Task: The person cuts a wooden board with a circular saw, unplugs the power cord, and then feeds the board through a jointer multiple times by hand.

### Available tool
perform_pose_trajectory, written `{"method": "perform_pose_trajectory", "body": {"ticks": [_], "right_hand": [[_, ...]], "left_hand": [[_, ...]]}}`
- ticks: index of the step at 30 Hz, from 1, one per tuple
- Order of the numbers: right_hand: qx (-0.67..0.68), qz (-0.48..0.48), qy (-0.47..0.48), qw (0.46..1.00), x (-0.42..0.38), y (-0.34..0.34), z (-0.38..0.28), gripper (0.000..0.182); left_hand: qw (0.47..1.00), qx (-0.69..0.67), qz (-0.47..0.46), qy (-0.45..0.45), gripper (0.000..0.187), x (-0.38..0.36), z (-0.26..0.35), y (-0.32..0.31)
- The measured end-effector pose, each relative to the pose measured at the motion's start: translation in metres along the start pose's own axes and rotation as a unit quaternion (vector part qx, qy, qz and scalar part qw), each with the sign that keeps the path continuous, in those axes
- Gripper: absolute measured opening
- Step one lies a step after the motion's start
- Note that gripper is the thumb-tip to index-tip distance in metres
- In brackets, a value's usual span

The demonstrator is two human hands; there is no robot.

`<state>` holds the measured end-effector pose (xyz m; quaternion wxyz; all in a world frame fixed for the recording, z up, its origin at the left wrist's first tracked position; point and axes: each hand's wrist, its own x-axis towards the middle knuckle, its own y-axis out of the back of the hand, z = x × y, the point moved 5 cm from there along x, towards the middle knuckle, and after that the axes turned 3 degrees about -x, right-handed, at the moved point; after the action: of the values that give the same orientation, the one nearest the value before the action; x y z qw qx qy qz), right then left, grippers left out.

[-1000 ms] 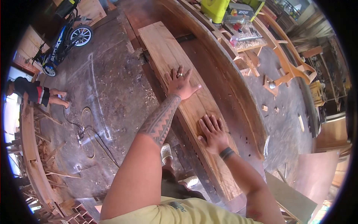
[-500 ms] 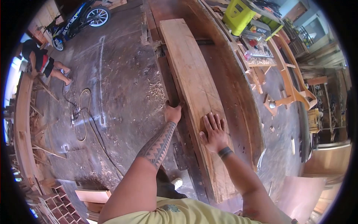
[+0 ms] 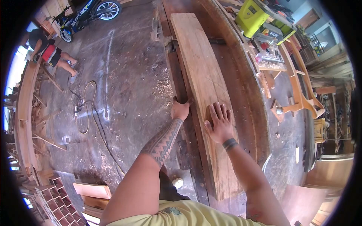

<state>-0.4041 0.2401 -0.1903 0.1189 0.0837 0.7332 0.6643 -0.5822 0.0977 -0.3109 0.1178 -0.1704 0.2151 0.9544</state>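
A long, thick pale wooden plank (image 3: 201,64) lies lengthwise on a brown wooden workbench (image 3: 250,113). My right hand (image 3: 220,122) rests flat on the plank's upper face, its fingers spread and pointing away from me. To its left, my left hand (image 3: 181,108) grips the dark rail (image 3: 177,75) along the plank's left side. The thumb shows near the plank's edge, while part of the fingers is hidden over the outer side.
At left, a person (image 3: 49,52) stands by a long timber (image 3: 25,98) on supports. A motorcycle (image 3: 85,19) is parked behind. Cable (image 3: 100,130) and shavings (image 3: 163,88) lie on the floor. A green machine (image 3: 252,17) and a curved wooden frame (image 3: 299,92) stand at right.
The view has shifted a little, so the plank and bench appear farther right. Both hands keep about the same places on the rail and plank.
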Motion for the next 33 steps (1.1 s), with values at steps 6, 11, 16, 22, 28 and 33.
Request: {"method": "perform_pose_trajectory", "body": {"ticks": [6,11,16,22,28,33], "right_hand": [[-0.004,0.012,0.001,1.000,0.020,-0.001,0.001,0.076],[0.003,0.025,0.001,1.000,0.039,-0.001,0.004,0.075],[-0.002,0.030,0.000,1.000,0.056,-0.002,0.005,0.075],[-0.007,0.030,-0.006,1.000,0.077,-0.002,0.005,0.074],[0.001,0.033,-0.003,0.999,0.097,-0.002,0.006,0.074],[0.000,0.041,0.000,0.999,0.115,-0.001,0.007,0.073]], "left_hand": [[0.998,-0.057,-0.030,-0.022,0.114,0.007,-0.009,-0.006],[0.997,-0.067,-0.028,-0.011,0.117,0.007,-0.010,-0.008],[0.998,-0.058,-0.016,-0.015,0.113,0.008,-0.011,-0.009],[0.997,-0.063,0.005,-0.036,0.095,0.002,-0.003,-0.005],[0.998,-0.055,0.008,-0.037,0.092,0.006,-0.011,-0.007],[0.997,-0.065,0.004,-0.032,0.091,0.008,-0.018,-0.012]]}}
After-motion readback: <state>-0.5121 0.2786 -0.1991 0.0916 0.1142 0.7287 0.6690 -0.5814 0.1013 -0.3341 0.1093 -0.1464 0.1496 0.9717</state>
